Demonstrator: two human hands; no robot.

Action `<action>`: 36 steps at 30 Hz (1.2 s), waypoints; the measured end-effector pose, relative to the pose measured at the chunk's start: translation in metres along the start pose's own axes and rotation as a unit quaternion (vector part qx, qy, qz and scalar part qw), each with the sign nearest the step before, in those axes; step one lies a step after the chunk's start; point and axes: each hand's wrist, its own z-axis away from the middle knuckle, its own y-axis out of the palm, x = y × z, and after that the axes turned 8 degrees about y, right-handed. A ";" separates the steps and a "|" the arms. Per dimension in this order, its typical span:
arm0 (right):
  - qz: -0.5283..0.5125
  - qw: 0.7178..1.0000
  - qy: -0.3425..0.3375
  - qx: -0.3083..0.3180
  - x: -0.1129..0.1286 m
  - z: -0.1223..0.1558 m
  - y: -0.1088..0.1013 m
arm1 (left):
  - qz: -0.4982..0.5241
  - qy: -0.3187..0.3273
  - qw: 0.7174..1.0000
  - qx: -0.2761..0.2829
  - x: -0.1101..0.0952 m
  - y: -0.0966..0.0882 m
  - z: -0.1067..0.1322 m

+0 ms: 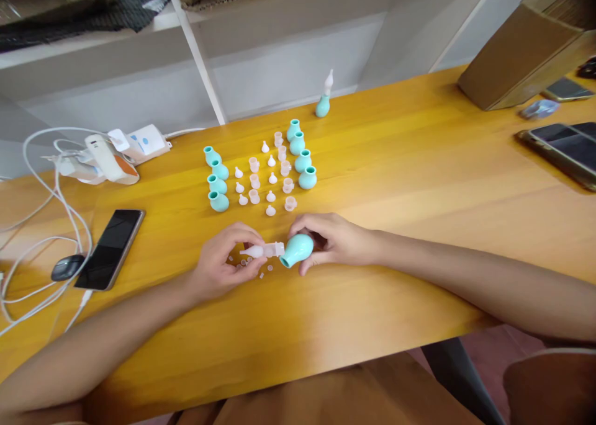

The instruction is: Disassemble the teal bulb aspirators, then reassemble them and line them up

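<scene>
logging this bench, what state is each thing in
left hand, gripping clear tip
right hand, gripping teal bulb
clear tip, held level, at the bulb's mouth
teal bulb, on its side
assembled aspirator, upright
loose bulbs, upright, without tips
phone, flat, screen dark

The wooden table (pixel 419 183) gleams: honey-yellow varnish, smooth, with glare streaking across the grain. In the right hand (pixel 333 239) the teal bulb (pixel 298 249) looks like soft rubber, matt with a faint sheen. At its 9 o'clock, pinched in the left hand (pixel 223 260), the nozzle (pixel 263 250) is frosted, milky plastic. Out at 9 o'clock from the hands, the phone (pixel 112 246) shows glossy black glass. Up at 2 o'clock, the cardboard box (pixel 516 59) is dull brown, matt. The white cables (pixel 28 257) look like smooth plastic.
</scene>
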 end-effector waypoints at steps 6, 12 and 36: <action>0.028 0.999 0.010 -0.018 -0.001 0.002 -0.002 | 0.010 -0.015 1.000 -0.010 -0.001 0.000 0.000; 0.082 0.996 -0.009 -0.039 -0.001 0.004 0.000 | 0.016 0.004 1.000 0.025 -0.004 0.001 -0.003; 0.401 0.879 -0.246 -0.082 0.011 0.003 -0.004 | 0.008 0.018 0.996 0.089 -0.003 0.002 0.001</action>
